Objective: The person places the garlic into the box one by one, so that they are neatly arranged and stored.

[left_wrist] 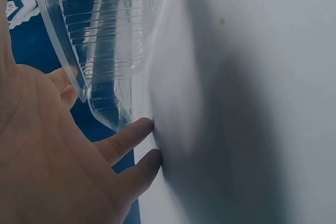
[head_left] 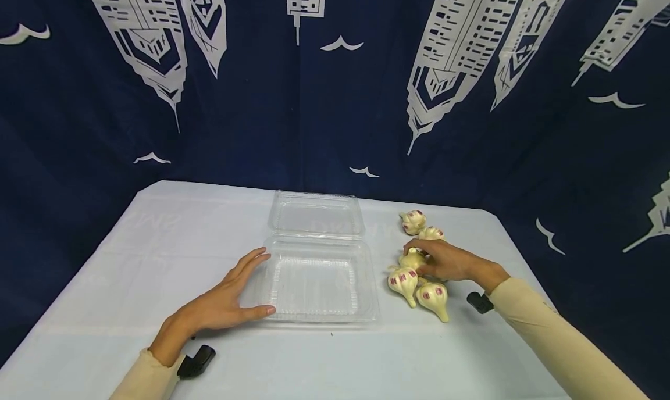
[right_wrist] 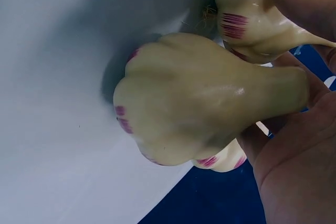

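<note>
A clear plastic clamshell container [head_left: 314,284] lies open on the table, its lid [head_left: 316,214] folded back behind. At the container's left side, my left hand [head_left: 225,301] has its fingers spread and fairly straight, thumb and fingertips by the rim. In the left wrist view, two fingertips [left_wrist: 144,129] rest on the white cloth. To the right, my right hand [head_left: 445,260] pinches a garlic bulb [head_left: 411,258] between thumb and fingers. Two bulbs, one at front left [head_left: 402,284] and another at front right [head_left: 433,298], lie nearer the viewer. The nearest bulb [right_wrist: 199,98] fills the right wrist view.
Two more garlic bulbs lie behind the right hand, one farthest back [head_left: 413,221] and one [head_left: 431,233] partly hidden by the hand. A white cloth [head_left: 157,260] covers the table. Dark blue fabric [head_left: 251,127] with white buildings and birds hangs behind.
</note>
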The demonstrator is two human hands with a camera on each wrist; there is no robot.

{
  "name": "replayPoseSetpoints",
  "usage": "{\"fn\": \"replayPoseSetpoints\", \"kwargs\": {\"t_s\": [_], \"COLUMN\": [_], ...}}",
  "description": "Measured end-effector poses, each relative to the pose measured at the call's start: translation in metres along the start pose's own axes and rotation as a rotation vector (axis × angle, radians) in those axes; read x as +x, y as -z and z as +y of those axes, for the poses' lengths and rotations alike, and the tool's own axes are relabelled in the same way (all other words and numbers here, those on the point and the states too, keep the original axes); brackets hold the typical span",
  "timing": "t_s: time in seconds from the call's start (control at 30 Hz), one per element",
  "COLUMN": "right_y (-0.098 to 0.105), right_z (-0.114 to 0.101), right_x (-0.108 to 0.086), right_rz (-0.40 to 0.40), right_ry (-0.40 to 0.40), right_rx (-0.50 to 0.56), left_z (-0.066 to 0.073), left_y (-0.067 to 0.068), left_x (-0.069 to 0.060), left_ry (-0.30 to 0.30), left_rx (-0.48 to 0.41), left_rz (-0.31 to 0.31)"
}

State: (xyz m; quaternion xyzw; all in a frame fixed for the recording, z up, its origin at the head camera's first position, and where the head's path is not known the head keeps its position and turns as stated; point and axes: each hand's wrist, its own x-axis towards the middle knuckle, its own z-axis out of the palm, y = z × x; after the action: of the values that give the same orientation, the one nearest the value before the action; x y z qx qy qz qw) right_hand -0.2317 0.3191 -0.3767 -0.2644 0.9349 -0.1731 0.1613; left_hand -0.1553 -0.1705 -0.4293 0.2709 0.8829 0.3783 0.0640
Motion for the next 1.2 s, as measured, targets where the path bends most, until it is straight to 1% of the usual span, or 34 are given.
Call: {"fn": "replayPoseSetpoints", "kwargs": {"t_s": [0.1, 0.17, 0.27, 0.47, 0.53, 0.67, 0.8, 1.0, 1.2], "right_y": [-0.001, -0.001, -0.001, -0.001, 0.001, 0.007, 0.012, 0.017, 0.016], "right_z": [0.000, 0.000, 0.001, 0.002, 0.002, 0.001, -0.006, -0.019, -0.037], "right_x": [0.001, 0.001, 0.002, 0.003, 0.004, 0.006, 0.008, 0.014, 0.025], "right_rz": [-0.003, 0.008, 0.027, 0.091, 0.119, 0.162, 0.208, 0.276, 0.290], "right_ry": [-0.006, -0.002, 0.009, 0.022, 0.028, 0.066, 0.118, 0.155, 0.181], "right_rx": [-0.013, -0.016, -0.016, -0.040, -0.054, -0.039, -0.018, -0.048, -0.068], "left_z": [0.001, 0.003, 0.004, 0.005, 0.005, 0.005, 0.004, 0.007, 0.008], "left_y": [0.001, 0.002, 0.004, 0.009, 0.010, 0.013, 0.016, 0.018, 0.020], "left_x": [0.002, 0.002, 0.003, 0.005, 0.007, 0.008, 0.009, 0.011, 0.010], "left_ry": [0.000, 0.003, 0.016, 0.045, 0.048, 0.043, 0.039, 0.056, 0.069], "left_rx": [0.022, 0.040, 0.045, 0.048, 0.049, 0.037, 0.013, -0.011, 0.014], "left_rz": [-0.010, -0.018, -0.040, -0.068, -0.070, -0.083, -0.102, -0.139, -0.150]}}
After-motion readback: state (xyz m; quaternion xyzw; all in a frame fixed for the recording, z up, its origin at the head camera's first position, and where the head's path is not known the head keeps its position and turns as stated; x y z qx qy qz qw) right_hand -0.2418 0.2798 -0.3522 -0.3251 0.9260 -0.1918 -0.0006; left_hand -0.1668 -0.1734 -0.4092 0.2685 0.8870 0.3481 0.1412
